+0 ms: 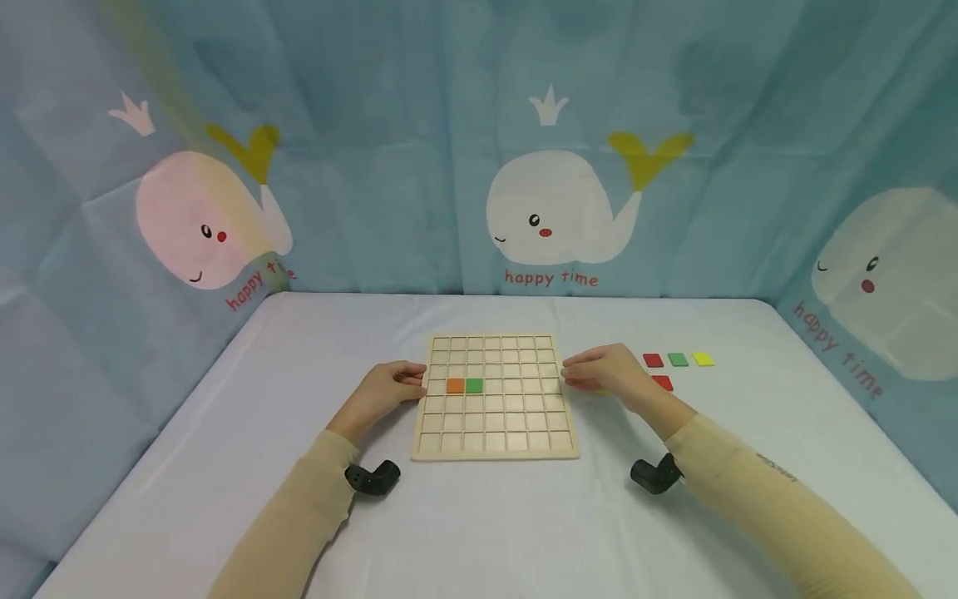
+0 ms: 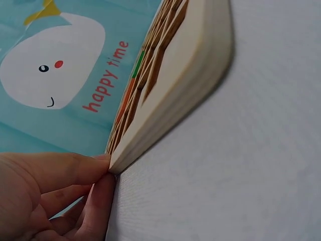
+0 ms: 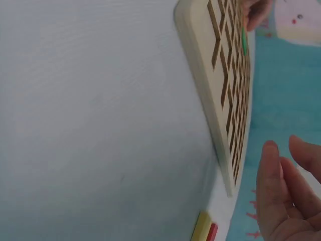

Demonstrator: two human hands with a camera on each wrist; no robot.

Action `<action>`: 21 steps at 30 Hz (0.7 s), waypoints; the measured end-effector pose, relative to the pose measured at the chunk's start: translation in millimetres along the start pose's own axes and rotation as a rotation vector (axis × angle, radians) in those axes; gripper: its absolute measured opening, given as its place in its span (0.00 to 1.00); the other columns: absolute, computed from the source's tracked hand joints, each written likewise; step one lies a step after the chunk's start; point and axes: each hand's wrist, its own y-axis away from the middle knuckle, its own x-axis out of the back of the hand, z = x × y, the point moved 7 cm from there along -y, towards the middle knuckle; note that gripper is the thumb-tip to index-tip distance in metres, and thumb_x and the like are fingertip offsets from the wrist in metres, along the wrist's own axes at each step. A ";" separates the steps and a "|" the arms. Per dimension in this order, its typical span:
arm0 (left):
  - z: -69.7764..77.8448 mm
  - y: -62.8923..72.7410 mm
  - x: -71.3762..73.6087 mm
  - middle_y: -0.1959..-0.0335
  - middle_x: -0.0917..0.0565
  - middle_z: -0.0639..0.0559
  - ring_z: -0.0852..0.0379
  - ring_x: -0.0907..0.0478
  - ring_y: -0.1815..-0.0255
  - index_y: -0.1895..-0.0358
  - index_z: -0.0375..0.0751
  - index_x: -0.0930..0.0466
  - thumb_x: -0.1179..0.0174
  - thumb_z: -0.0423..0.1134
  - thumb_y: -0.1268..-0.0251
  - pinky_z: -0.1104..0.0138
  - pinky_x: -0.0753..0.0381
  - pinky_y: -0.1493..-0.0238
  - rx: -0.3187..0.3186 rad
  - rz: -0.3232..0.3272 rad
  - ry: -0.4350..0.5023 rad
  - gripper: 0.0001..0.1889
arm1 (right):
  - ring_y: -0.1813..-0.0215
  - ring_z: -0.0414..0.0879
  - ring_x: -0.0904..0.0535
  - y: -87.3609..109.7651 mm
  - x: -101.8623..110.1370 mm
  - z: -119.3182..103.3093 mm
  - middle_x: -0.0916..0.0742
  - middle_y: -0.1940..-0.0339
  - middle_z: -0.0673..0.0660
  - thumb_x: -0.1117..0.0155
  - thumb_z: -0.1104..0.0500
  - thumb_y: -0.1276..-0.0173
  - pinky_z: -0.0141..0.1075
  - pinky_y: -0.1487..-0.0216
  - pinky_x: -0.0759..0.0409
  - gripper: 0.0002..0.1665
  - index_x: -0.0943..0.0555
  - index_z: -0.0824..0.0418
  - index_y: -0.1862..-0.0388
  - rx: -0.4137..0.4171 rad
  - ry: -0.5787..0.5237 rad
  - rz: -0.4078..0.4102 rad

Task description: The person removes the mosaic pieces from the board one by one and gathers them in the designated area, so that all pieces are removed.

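A wooden grid board (image 1: 496, 456) lies flat on the white table. An orange tile (image 1: 456, 386) and a green tile (image 1: 475, 386) sit side by side in its cells. At the board's left edge, my left hand (image 1: 383, 389) touches the side with thumb and fingertips, seen close in the left wrist view. My right hand (image 1: 609, 373) is beside the right edge, holding nothing; in the right wrist view its fingers (image 3: 271, 175) are extended with the thumb apart. Under that hand, a yellow tile (image 1: 601, 392) is mostly hidden.
Right of my right hand lie a red tile (image 1: 653, 360), a green tile (image 1: 678, 359), a yellow tile (image 1: 703, 359) and another red tile (image 1: 662, 383). A blue whale-print curtain (image 1: 374, 166) stands behind the table (image 1: 494, 532). Black wrist devices show below both wrists.
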 end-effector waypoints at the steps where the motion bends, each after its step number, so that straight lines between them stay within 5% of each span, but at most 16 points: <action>1: 0.6 -0.7 -0.7 0.49 0.16 0.41 0.53 0.20 0.50 0.37 0.35 0.23 0.33 0.32 0.37 0.70 0.20 0.55 -0.004 0.002 -0.002 0.24 | 0.63 0.35 0.13 -2.5 -3.5 -2.2 0.09 0.58 0.55 0.33 0.57 0.31 0.32 0.52 0.15 0.22 0.17 0.70 0.44 0.006 -0.014 -0.007; 21: 0.8 -1.1 -0.8 0.50 0.16 0.40 0.52 0.19 0.50 0.37 0.33 0.23 0.34 0.31 0.37 0.69 0.20 0.53 -0.009 0.004 -0.009 0.24 | 0.71 0.39 0.14 -20.0 -64.8 -25.7 0.10 0.68 0.55 0.31 0.66 0.35 0.33 0.61 0.14 0.17 0.16 0.74 0.50 0.006 -0.151 -0.108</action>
